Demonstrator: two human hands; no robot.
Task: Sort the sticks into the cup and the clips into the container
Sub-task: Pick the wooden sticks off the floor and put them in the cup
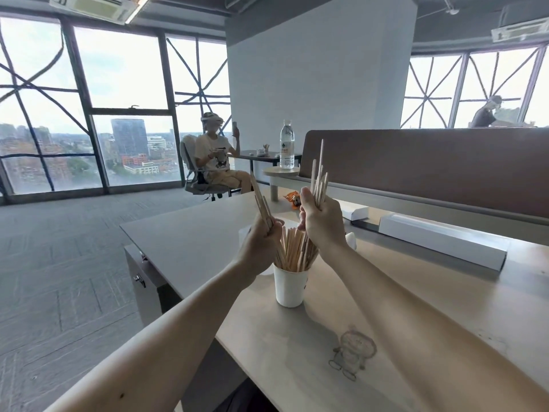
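Sticks (294, 251) stand fanned out in a white cup (289, 288), which sits upright on the bench (190, 242) between the two forearms. More of them are held in the air above the cup. The left hand (261, 240) is closed round a left bundle (260, 200) that leans up and to the left, its lower ends close to the sticks in the cup. The right hand (318, 217) is closed in a fist round a right bundle (319, 177) that points almost straight up, with one stick reaching higher than the others. The two hands are near each other but apart, both just above the cup's rim.

A pale shape (352, 237) shows on the bench behind the hands; what it is cannot be told. Nearer the camera a cartoon figure (353, 355) is drawn on the bench top. Farther back lie an orange wrapper (292, 199) and two long white boxes (439, 242), at the foot of a brown divider (416, 162). A water bottle (287, 147) stands on a small round shelf (280, 172) at the divider's left end.

Beyond the bench, a person (212, 156) wearing a headset sits in an office chair by the windows (118, 69), one hand raised. Another person (487, 113) sits behind the divider at the far right.
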